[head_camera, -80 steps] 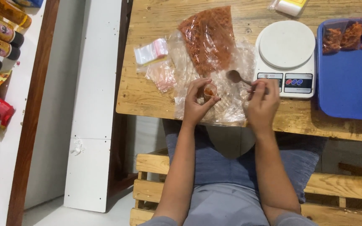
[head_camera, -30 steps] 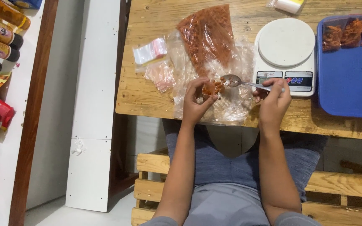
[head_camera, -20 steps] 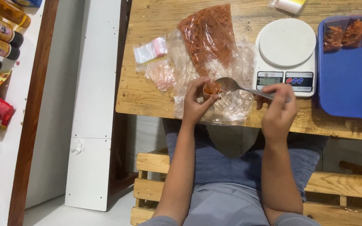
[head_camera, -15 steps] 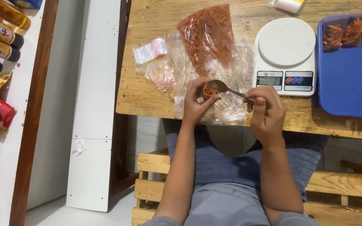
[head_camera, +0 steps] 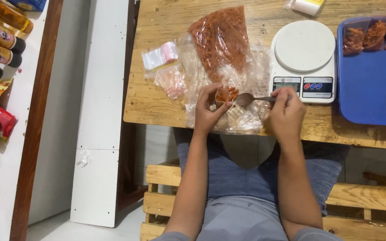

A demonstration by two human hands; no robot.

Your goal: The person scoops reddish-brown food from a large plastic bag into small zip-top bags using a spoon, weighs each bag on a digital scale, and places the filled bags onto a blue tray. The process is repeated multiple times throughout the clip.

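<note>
Left hand (head_camera: 207, 111) pinches a small clear plastic pouch of orange-red flakes (head_camera: 227, 94) open above the table edge. Right hand (head_camera: 286, 115) grips a metal spoon (head_camera: 251, 99), bowl just beside the pouch mouth. Beyond: large clear bag of orange-red flakes (head_camera: 222, 42), white digital kitchen scale (head_camera: 304, 60), blue plastic tray (head_camera: 374, 89), wooden table (head_camera: 157, 98).

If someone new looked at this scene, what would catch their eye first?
Probably the big bag of orange-red flakes lying mid-table. Just below it, the left hand holds a small pouch open while the right hand brings a spoon to it. A white scale sits right of them.
</note>
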